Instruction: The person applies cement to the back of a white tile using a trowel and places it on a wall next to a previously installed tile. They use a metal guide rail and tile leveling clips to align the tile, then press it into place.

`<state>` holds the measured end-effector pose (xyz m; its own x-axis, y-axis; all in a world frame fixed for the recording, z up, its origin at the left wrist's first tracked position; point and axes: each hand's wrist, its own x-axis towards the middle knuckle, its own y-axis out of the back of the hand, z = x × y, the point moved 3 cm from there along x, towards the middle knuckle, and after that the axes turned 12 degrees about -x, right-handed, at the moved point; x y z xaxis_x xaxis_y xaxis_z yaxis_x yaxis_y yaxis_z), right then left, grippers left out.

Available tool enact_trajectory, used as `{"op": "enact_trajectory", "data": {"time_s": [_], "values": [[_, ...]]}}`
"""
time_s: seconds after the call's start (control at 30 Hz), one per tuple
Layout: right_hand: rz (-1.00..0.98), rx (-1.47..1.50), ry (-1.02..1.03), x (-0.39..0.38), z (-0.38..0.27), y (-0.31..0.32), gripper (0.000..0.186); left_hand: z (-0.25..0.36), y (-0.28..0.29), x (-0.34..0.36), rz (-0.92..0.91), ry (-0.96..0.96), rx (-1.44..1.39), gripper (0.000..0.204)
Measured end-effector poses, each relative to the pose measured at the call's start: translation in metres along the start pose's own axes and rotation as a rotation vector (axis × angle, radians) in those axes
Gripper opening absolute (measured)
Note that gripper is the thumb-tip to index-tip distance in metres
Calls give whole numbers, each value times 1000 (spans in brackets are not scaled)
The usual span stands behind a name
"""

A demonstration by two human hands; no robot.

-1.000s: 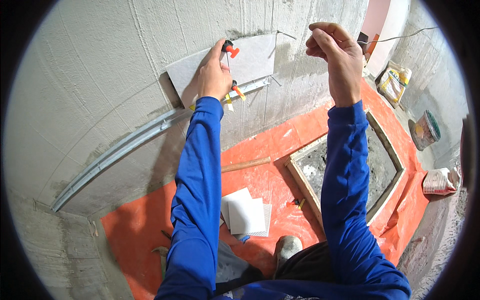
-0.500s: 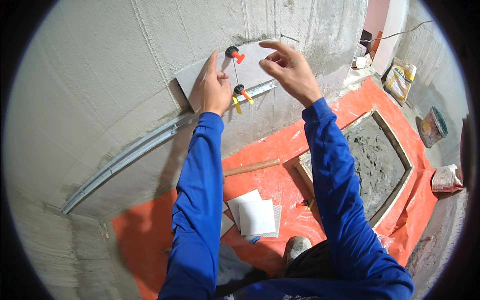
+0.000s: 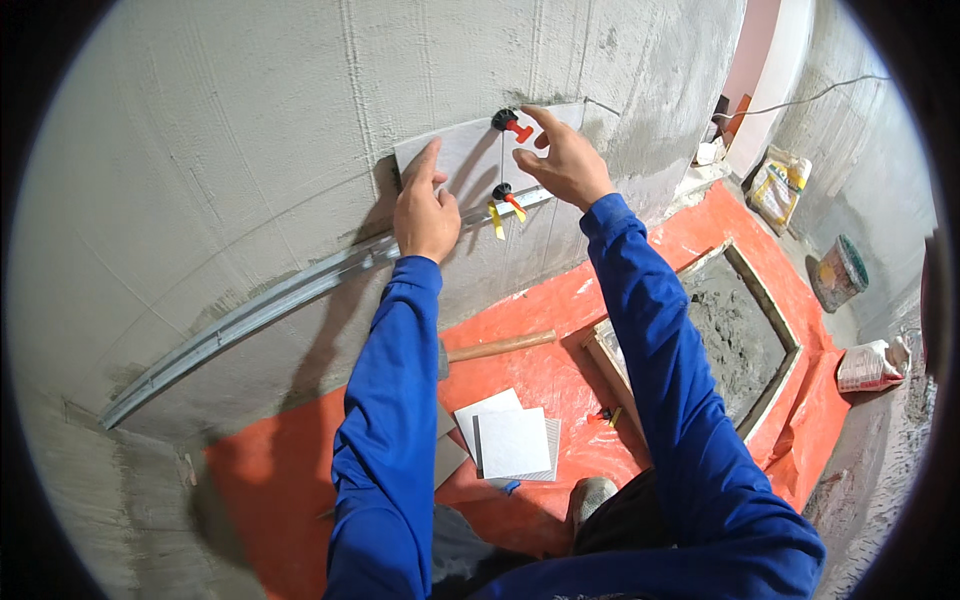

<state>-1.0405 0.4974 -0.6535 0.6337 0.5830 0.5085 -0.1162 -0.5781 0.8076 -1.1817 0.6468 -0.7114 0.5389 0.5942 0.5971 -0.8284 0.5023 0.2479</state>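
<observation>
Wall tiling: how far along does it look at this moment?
Done: two grey tiles sit on the metal rail. In hand: left hand presses the left tile, right hand is at the upper red clip. Left: bare wall; spare tiles lie below.

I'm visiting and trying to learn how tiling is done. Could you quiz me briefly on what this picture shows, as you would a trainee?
1. True or false: the left hand lies flat on a grey wall tile.
2. Which does the right hand reach toward? A) the wooden-handled mallet B) the upper red levelling clip C) the green bucket
3. What lies on the orange floor sheet between the person's arms?

Key
1. True.
2. B; its fingers are at the clip, though contact is unclear.
3. A small stack of spare tiles.
</observation>
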Motion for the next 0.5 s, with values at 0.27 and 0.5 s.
{"op": "enact_trajectory", "data": {"time_s": [0.27, 0.5], "values": [[-118, -229, 25, 24, -16, 4, 70, -11, 1, -1, -17, 19, -113, 66], [-162, -304, 21, 26, -27, 5, 67, -16, 2, 0, -3, -38, -167, 64]]}}
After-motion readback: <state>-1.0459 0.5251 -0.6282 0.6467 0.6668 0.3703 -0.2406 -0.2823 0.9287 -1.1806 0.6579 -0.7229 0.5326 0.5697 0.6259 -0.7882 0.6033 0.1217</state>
